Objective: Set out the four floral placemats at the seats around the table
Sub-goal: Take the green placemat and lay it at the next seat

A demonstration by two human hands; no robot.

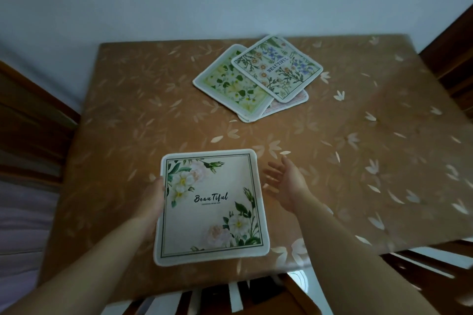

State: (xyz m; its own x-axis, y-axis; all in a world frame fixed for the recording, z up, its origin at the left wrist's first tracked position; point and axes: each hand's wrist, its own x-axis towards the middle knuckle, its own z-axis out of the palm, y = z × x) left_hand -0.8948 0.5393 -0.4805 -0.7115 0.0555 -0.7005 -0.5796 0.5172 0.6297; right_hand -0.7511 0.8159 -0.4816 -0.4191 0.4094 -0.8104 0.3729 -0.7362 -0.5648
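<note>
- Placemats: 4 in all, 1 near the person, 3 in a loose overlapping pile toward the far side of the tabletop (128, 123).
- Near placemat (211, 206): cream, white and pink roses in two corners, "BeauTiful" printed mid-mat, thin dark border line. Sits at the near edge of the tabletop, its near left corner reaching the edge or slightly over; cannot tell if it lies fully flat.
- Pile, top: blue-flower placemat (277, 68), reads "BEAUTIFUL", turned at an angle.
- Pile, middle: yellow-green placemat (231, 84), partly under the blue one, sticking out to the left.
- Pile, bottom: pink-edged placemat (289, 102), mostly covered, only a strip and corner showing.
- Hands: 2, both bare.
- Left hand (151, 195): grip on the left edge of the near placemat, thumb at the rim; fingers are hidden under or behind the mat, so how far they curl cannot be told.
- Right hand (284, 181): grip wide open, fingers spread and fairly straight, palm facing left toward the mat's right edge, just beside it but not touching; holds nothing. Slightly blurred.
- Tabletop cover: brown with pale leaf print.
- Wooden chairs: slatted backs visible at left (33, 120), at near edge (256, 296) and at right (450, 59).
</note>
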